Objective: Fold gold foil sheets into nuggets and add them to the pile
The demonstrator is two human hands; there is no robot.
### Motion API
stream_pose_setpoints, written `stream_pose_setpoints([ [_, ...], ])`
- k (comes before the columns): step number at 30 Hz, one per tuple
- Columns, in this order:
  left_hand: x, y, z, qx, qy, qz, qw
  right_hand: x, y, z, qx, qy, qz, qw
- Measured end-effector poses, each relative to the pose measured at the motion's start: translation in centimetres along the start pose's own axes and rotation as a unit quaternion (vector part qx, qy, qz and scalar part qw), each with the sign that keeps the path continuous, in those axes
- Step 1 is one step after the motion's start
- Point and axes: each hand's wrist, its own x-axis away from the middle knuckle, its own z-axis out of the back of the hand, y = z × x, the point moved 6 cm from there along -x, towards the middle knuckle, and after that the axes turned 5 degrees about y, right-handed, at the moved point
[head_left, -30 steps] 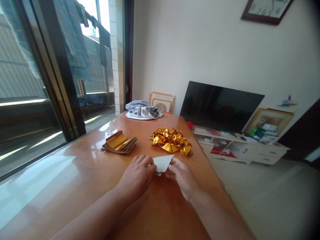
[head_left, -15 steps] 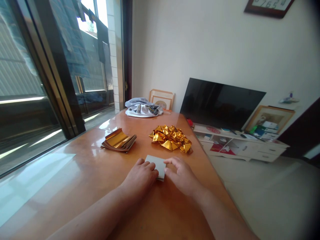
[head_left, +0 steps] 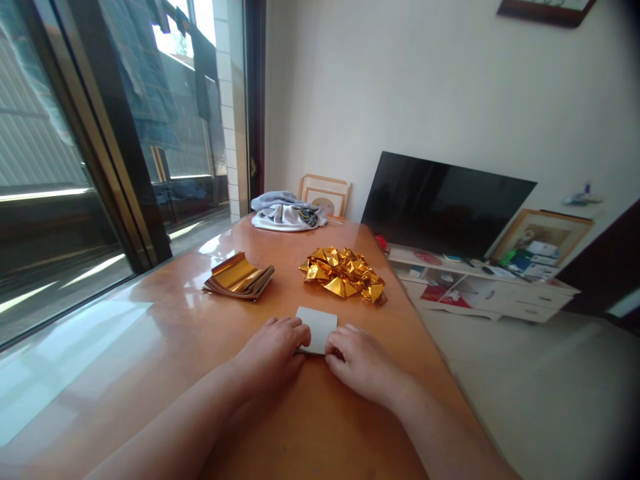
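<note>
Paper, white side up, lies flat on your worktop just ahead of both your hands, roughly at the middle of the near part of the surface. Going left to right: at the far left stands the dark-framed sliding glass door, with clothes hanging outside it. Next on the worktop comes a stack of gold foil sheets, its top sheet curling up at the edges. Behind it, at the far end of the worktop, sits a bundle of grey and white cloth. Your left hand rests palm down with its fingers curled, fingertips pressing on the paper's near left edge; it presses rather than grips. The paper is a small folded rectangle, its long axis running across you from left to right, and its far edge faces the pile of folded gold foil pieces beyond it. Your right hand lies palm down too, fingers bent, its fingertips touching the paper's near right corner, again holding it down without closing around it. Further right, off the worktop, a dark television stands on a low white cabinet whose open shelves hold small boxes and papers, too small to tell apart
</note>
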Motion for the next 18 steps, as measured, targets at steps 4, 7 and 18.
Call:
stream_pose_setpoints([
  [4,0.5,-1.4,0.6,0.030,-0.039,0.029,0.998,0.0,0.2,0.0,-0.019,-0.002,-0.012,1.000],
  [7,0.7,-1.8,0.8,0.035,-0.047,0.027,0.998,-0.1,0.6,-0.1,-0.033,-0.003,-0.028,0.999],
  [18,0.3,-3.4,0.3,0.032,-0.032,0.045,0.998,-0.4,2.5,-1.5,-0.087,0.010,-0.092,0.992],
])
